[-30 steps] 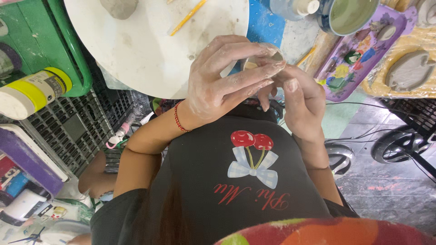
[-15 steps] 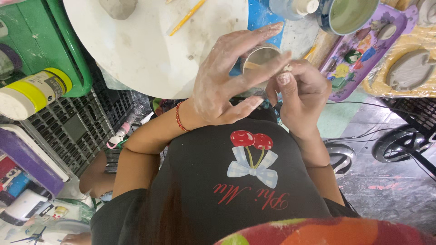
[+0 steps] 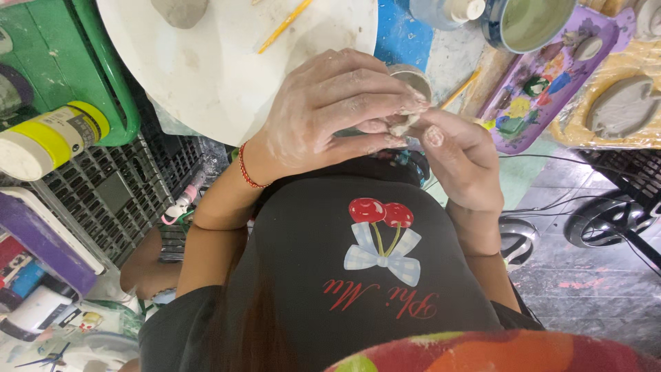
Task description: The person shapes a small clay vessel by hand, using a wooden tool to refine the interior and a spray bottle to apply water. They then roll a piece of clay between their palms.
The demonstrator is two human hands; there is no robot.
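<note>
Clay cup (image 3: pixel 413 81), small, likely soft and fragile, sits cradled at chest height above a round white board (image 3: pixel 206 76); left hand (image 3: pixel 330 114) closes over it, right hand (image 3: pixel 458 162) pinches its rim.

We are in a small pottery and craft workshop. A clay-smeared white round board (image 3: pixel 227 62) carries a grey clay lump (image 3: pixel 180 12) and a yellow tool (image 3: pixel 284 25). On the far right sit a paint palette tray (image 3: pixel 544 83) and a moulded clay piece (image 3: pixel 623 107); paint jars (image 3: pixel 48 138) crowd the left.
</note>
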